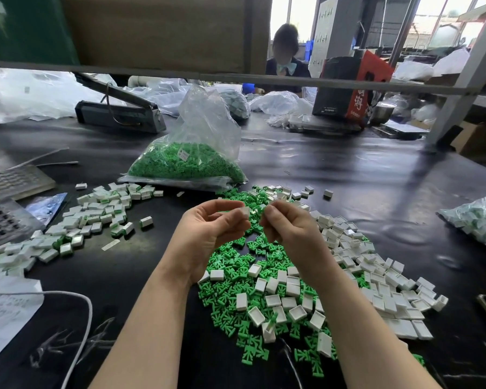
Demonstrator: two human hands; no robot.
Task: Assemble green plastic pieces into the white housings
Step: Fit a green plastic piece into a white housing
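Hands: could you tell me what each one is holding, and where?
Left hand pinches a white housing at its fingertips; right hand has pinched fingers, their contents too hidden to tell.

Large white Chinese characters run down the red side of the black-and-red carton (357, 88) in the upper right of the frame; the small label (184, 155) in the bag of green pieces (185, 161) is too small to read.

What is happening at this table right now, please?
A person is putting small parts together by hand. The left hand holds a white housing in its fingers, and the right hand is raised close beside it. Below lie loose green pieces and empty housings. A pile of finished parts sits to the left, a bag of green pieces behind.
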